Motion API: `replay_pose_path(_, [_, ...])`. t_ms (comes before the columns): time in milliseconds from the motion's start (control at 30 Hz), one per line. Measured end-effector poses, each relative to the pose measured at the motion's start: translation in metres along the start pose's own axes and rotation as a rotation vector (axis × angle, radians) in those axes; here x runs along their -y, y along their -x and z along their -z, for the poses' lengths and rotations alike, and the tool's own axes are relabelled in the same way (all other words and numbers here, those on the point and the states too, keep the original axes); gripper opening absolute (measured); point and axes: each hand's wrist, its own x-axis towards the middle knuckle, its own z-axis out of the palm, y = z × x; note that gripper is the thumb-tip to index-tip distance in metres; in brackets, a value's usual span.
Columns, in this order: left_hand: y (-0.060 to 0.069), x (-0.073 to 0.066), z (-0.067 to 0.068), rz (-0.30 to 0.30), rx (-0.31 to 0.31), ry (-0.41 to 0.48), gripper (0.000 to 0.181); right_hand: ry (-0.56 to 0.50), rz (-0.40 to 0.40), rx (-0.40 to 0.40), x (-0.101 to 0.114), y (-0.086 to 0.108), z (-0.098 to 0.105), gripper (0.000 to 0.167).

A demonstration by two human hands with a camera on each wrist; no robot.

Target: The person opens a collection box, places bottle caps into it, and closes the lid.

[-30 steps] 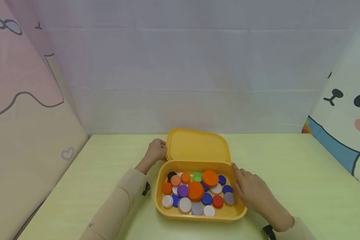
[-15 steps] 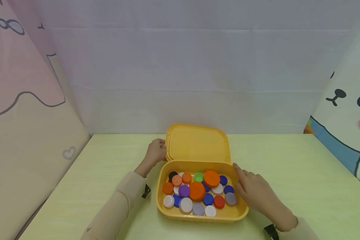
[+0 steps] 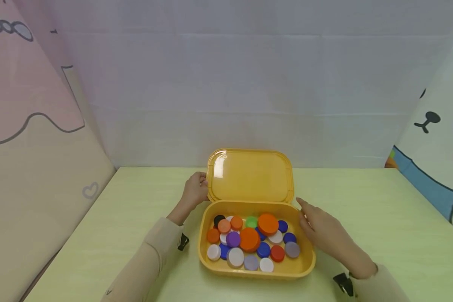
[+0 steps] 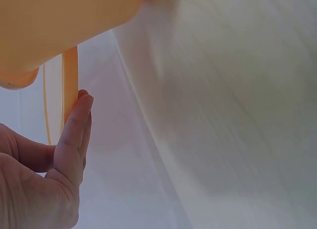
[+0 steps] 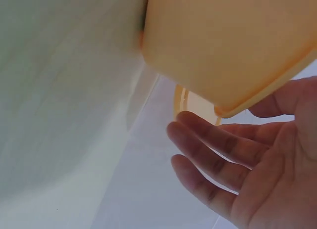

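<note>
A yellow plastic box [image 3: 256, 274] stands on the table, holding several bottle caps, among them a purple cap [image 3: 233, 239], a green cap [image 3: 251, 222] and a large orange cap [image 3: 250, 239]. Its yellow lid [image 3: 250, 176] is raised behind it, inner face toward me. My left hand [image 3: 194, 191] pinches the lid's left edge; the left wrist view shows thumb and fingers on either side of the lid [image 4: 71, 85]. Beside the box's back right corner is my right hand [image 3: 326, 233]. In the right wrist view its fingers [image 5: 208, 157] are loosely extended, the thumb near the rim.
The pale yellow-green table [image 3: 151, 191] extends to both sides of the box. A pale cloth backdrop [image 3: 249, 84] hangs behind it. Printed cartoon cloths stand at the left [image 3: 34, 167] and right [image 3: 434, 167].
The lid has tipped up and back, and its right side has straightened. My left hand keeps hold of the edge. My right hand has shifted slightly right and its fingers have lifted a little.
</note>
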Motion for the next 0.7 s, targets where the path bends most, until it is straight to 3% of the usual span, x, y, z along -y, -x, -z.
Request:
replay_pose_path(400, [0.004, -0.001, 0.005, -0.043, -0.04, -0.005, 0.031, -0.164, 0.081, -0.189, -0.018, -0.036, 0.005, 0.036])
replay_pose_path(700, [0.008, -0.003, 0.006, -0.142, -0.089, -0.008, 0.028, -0.317, 0.003, -0.148, -0.025, -0.059, 0.007, 0.041])
